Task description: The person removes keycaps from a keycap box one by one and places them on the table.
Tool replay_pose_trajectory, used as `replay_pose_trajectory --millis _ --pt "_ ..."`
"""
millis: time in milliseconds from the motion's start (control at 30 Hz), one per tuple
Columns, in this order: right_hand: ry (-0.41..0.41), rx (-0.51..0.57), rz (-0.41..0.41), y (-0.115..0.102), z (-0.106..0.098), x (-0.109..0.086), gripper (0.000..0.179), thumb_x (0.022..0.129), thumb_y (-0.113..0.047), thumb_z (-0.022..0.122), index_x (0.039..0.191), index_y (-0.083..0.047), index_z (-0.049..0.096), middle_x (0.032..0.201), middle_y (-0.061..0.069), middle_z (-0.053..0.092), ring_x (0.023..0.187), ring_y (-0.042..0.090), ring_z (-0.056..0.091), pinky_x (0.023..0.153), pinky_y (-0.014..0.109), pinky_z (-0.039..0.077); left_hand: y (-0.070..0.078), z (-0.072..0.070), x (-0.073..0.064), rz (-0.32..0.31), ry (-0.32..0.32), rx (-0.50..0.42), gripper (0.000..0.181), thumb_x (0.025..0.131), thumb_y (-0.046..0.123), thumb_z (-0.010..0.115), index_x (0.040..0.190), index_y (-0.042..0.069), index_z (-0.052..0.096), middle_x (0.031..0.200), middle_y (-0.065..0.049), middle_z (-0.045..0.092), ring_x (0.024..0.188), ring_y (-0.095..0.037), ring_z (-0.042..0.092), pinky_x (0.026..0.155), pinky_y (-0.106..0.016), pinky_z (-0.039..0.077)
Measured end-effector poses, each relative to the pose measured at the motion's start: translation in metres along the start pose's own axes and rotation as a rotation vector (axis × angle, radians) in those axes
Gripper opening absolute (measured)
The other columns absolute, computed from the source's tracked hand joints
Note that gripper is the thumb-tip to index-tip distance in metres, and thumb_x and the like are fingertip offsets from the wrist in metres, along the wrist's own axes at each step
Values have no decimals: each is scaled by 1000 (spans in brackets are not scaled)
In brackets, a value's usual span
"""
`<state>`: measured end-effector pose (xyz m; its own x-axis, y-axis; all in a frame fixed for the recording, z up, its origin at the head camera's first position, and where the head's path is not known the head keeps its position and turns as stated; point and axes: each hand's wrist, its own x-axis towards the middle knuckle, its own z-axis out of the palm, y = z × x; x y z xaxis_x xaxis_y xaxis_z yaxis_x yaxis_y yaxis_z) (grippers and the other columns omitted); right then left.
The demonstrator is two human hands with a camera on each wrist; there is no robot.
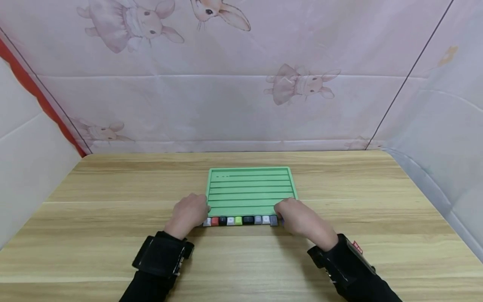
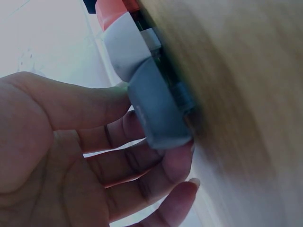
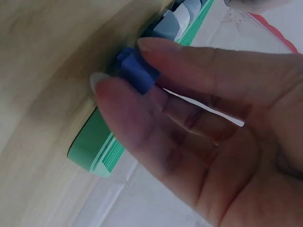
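A row of coloured keycaps stands along the near edge of a green ridged board (image 1: 252,196). Among them are a red keycap (image 1: 214,221), a lime keycap (image 1: 238,220) and a wide black keycap (image 1: 248,220). At the row's left end my left hand (image 1: 190,214) pinches a grey keycap (image 2: 156,106) between thumb and fingers; beside it sits a white keycap (image 2: 127,47). My right hand (image 1: 302,218) holds a blue keycap (image 3: 137,73) between thumb and index finger at the right end, close to another grey keycap (image 1: 273,220). Its fingers partly hide the blue keycap in the head view.
The board lies flat on a wood-grain table (image 1: 241,264). A pale curtain with rabbit prints (image 1: 241,105) hangs behind the table's far edge, and white sheeting (image 1: 445,147) flanks it on the right. Black bands (image 1: 162,253) wrap both wrists.
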<state>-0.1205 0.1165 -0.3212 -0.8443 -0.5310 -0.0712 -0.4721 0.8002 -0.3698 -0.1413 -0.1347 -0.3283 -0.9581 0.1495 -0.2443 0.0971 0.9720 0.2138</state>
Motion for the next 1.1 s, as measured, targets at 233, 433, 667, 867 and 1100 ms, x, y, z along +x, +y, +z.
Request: replay_pose_trajectory --millis 233,433,667,867,1100 --pt "8 -43 44 -1 -1 0 22 65 19 52 66 -3 51 61 1 42 56 16 38 50 30 34 1 -1 0 -8 -5 0 21 89 16 54 71 4 56 60 -7 49 52 -19 46 44 -27 36" --pt "-15 -69 143 -3 -4 0 19 64 14 56 69 -4 52 63 5 47 55 18 42 48 31 37 1 0 1 -19 -12 3 22 89 17 55 71 4 56 60 -7 49 52 -19 46 44 -27 35" --pt "-37 -80 180 -3 -4 0 18 66 13 59 71 -4 53 62 6 49 54 18 43 47 30 36 1 0 2 -29 -16 0 24 88 17 55 68 4 55 58 -7 48 51 -19 45 43 -27 34" --pt "-8 -67 156 -2 -2 2 21 66 17 52 70 -4 53 61 5 47 53 17 42 46 29 35 1 0 2 -26 -14 0 23 89 16 54 70 4 55 59 -7 48 51 -20 45 43 -27 34" --pt "9 -42 141 -2 1 3 23 68 19 49 74 -2 55 63 5 48 55 17 43 47 29 37 1 0 1 -31 -17 0 22 89 16 54 70 4 55 59 -7 48 51 -19 45 43 -27 34"
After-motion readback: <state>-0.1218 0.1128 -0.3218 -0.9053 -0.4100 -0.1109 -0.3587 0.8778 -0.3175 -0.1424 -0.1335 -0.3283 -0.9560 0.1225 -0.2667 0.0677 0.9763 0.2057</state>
